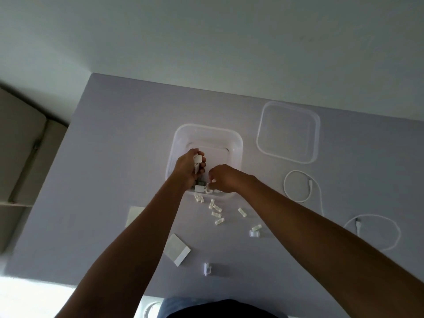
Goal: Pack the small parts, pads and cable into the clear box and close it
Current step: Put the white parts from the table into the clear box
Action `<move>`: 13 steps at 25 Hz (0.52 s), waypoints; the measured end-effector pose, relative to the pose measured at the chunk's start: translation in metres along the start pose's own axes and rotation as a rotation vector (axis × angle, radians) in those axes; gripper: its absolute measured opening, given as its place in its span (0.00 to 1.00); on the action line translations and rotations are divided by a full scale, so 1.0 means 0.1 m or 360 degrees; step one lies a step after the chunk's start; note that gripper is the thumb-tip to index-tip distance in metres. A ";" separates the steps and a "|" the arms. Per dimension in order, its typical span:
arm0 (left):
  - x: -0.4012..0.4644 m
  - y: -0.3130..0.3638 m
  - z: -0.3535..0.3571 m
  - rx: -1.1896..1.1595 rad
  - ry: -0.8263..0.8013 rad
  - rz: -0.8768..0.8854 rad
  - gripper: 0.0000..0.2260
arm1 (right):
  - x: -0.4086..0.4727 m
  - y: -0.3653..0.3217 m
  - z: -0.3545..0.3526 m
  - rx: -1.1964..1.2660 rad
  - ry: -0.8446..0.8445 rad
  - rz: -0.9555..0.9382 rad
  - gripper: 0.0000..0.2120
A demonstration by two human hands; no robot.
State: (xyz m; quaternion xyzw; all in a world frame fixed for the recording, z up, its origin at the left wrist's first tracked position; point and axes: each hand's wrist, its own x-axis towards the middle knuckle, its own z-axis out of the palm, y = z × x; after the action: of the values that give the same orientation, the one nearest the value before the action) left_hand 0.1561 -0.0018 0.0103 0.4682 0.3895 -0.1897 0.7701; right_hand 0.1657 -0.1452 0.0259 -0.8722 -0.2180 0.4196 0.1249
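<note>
Loose clips (216,214), two pads (177,252) and cable (300,187) remain on the table (103,157). Left hand (189,167) grips white parts over the clear box (238,143); right hand (223,180) pinches one inside. Step: loading parts. Next: release, then collect the clips. Lid (288,131) lies beside the box.

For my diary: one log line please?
left hand: holds parts | right hand: in box | lid: off | cable: out

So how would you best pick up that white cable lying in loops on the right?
Probably by the near loop of the cable, from above. It lies flat in two open loops on the table, clear of the lid, so fingers could pinch a strand there and gather the rest. The right hand is nearer.
</note>
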 end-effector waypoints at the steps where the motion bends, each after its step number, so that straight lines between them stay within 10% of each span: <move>1: 0.04 -0.01 0.02 0.0029 0.0004 0.0004 0.11 | -0.01 0.01 0.00 -0.0056 -0.0048 -0.0006 0.17; 13: 0.18 -0.35 0.27 0.0952 -0.0153 0.0175 0.18 | -0.52 0.32 0.04 0.0600 0.0710 -0.0082 0.13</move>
State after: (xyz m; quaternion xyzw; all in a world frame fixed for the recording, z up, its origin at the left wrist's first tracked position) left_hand 0.1561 -0.0408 -0.0168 0.6850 0.2536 -0.2757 0.6248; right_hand 0.1424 -0.1982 0.0459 -0.8985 -0.1253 0.2474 0.3403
